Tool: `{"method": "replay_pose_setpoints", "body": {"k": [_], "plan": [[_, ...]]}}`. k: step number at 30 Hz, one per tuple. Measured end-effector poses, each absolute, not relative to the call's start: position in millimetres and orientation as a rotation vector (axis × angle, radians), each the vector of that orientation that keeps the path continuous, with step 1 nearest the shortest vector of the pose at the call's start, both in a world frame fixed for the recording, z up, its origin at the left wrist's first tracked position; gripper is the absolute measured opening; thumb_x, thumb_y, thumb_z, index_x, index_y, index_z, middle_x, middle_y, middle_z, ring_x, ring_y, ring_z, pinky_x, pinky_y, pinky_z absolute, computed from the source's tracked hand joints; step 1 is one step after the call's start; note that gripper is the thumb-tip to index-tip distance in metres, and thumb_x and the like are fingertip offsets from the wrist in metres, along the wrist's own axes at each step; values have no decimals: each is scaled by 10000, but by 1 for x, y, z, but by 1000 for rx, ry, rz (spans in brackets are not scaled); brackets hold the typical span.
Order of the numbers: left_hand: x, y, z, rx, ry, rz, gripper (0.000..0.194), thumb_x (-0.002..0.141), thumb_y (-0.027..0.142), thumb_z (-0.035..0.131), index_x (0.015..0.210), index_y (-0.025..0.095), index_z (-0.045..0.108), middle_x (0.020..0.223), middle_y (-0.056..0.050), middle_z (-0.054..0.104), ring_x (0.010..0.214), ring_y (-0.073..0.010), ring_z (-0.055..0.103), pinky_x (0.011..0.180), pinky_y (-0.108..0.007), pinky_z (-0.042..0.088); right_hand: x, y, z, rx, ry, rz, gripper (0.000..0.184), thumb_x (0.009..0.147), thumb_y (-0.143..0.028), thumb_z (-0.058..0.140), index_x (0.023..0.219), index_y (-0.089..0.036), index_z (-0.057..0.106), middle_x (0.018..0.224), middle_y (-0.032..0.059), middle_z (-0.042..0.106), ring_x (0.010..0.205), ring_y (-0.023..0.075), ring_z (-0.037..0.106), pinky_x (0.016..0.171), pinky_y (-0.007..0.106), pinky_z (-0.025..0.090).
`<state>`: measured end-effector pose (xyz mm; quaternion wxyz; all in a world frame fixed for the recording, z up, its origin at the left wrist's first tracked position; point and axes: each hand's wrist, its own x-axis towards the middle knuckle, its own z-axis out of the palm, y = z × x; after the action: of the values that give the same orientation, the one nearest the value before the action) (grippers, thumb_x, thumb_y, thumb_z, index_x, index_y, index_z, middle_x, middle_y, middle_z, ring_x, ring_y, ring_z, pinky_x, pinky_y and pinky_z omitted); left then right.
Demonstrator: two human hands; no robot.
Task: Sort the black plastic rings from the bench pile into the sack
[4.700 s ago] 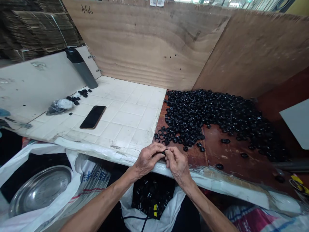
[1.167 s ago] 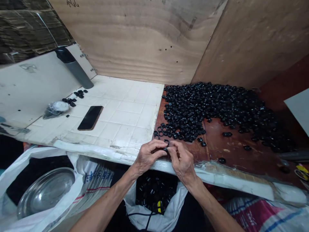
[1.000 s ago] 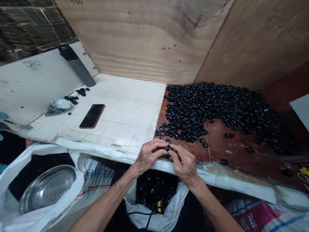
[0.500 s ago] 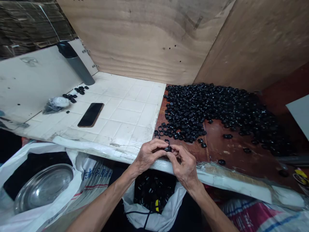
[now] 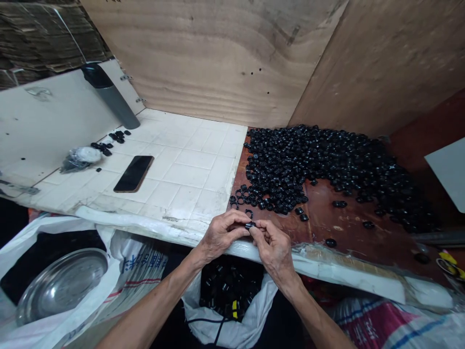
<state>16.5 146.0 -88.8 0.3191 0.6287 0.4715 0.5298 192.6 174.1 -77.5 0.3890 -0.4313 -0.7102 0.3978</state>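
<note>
At the table's front edge, my left hand (image 5: 224, 234) and my right hand (image 5: 273, 246) meet fingertip to fingertip around one small black plastic part (image 5: 250, 225). Both hands pinch it between thumb and fingers; its exact kind is too small to tell. A black ring (image 5: 249, 213) shows just beyond the fingertips. More black rings (image 5: 240, 199) lie behind it, at the near left edge of a large pile of small black parts (image 5: 308, 165). Below the hands, a white sack (image 5: 250, 324) holds many similar black parts.
On the white tiled side lie a phone (image 5: 133, 173), a plastic bag (image 5: 80, 157) and several black bits (image 5: 116, 137). A grey bottle (image 5: 116, 102) leans there. Left below stands another sack holding a metal bowl (image 5: 65, 281). Wooden panels (image 5: 214, 58) close off the back.
The black part between my fingertips has turned and now lies more sideways. Both hands stay in nearly the same place; the camera view has shifted slightly.
</note>
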Motion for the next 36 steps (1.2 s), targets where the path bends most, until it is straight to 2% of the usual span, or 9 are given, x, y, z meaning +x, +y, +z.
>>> {"method": "replay_pose_setpoints", "body": {"k": [5, 9, 14, 21, 24, 26, 30, 34, 36], "plan": [[17, 145, -92, 1642, 1245, 1392, 191, 856, 252, 714, 1029, 173, 700, 1029, -91, 703, 988, -196, 678, 881, -332, 561, 191, 179, -72, -1108, -1902, 974, 256, 921, -324, 579, 711, -186, 622, 602, -27, 565, 511, 102, 508, 496, 216, 411], [18, 145, -92, 1604, 1257, 1365, 189, 853, 235, 716, 1031, 175, 696, 1033, -85, 696, 978, -189, 673, 882, -325, 553, 190, 181, -78, -1058, -1832, 924, 134, 897, -312, 621, 913, -183, 653, 707, -6, 600, 579, 121, 555, 554, 234, 471], [19, 144, -87, 1566, 1254, 1364, 186, 865, 265, 699, 1027, 173, 702, 1047, -97, 696, 983, -203, 675, 880, -347, 562, 197, 183, -80, -913, -1948, 889, 154, 936, -256, 559, 1037, -200, 661, 828, 41, 650, 701, 165, 616, 666, 285, 518], [19, 145, -89, 1648, 1251, 1364, 190, 867, 255, 696, 1041, 179, 700, 1039, -96, 705, 981, -202, 677, 885, -344, 558, 198, 186, -83, -955, -2101, 694, 302, 984, -243, 484, 743, -202, 660, 614, 1, 579, 568, 141, 564, 587, 259, 453], [19, 145, -88, 1624, 1262, 1362, 183, 867, 245, 695, 1037, 176, 698, 1038, -93, 701, 981, -198, 675, 887, -336, 554, 199, 183, -86, -961, -1997, 793, 159, 956, -249, 537, 1020, -193, 671, 802, 34, 666, 682, 159, 634, 649, 264, 506], [20, 145, -86, 1613, 1266, 1368, 171, 865, 233, 697, 1025, 172, 698, 1032, -92, 700, 973, -193, 677, 879, -328, 555, 199, 181, -86, -923, -1976, 851, 232, 946, -236, 548, 1158, -195, 634, 886, 48, 690, 720, 168, 661, 686, 276, 529], [19, 144, -85, 1631, 1263, 1357, 171, 859, 222, 704, 1021, 171, 698, 1030, -90, 703, 979, -192, 676, 885, -326, 552, 200, 182, -86, -936, -2029, 832, 199, 976, -238, 501, 952, -203, 696, 691, 15, 651, 595, 158, 620, 636, 283, 512], [19, 144, -86, 1636, 1268, 1353, 176, 864, 210, 694, 1035, 168, 698, 1046, -93, 699, 994, -195, 671, 894, -327, 545, 202, 182, -84, -938, -2029, 796, 190, 962, -272, 532, 1041, -193, 685, 784, 42, 668, 685, 172, 633, 681, 291, 524], [19, 144, -86, 1624, 1278, 1355, 164, 866, 206, 687, 1024, 165, 700, 1046, -95, 698, 991, -196, 672, 883, -322, 548, 203, 180, -83, -935, -2075, 773, 180, 957, -273, 537, 932, -195, 697, 715, 29, 637, 628, 158, 595, 641, 279, 509]]}}
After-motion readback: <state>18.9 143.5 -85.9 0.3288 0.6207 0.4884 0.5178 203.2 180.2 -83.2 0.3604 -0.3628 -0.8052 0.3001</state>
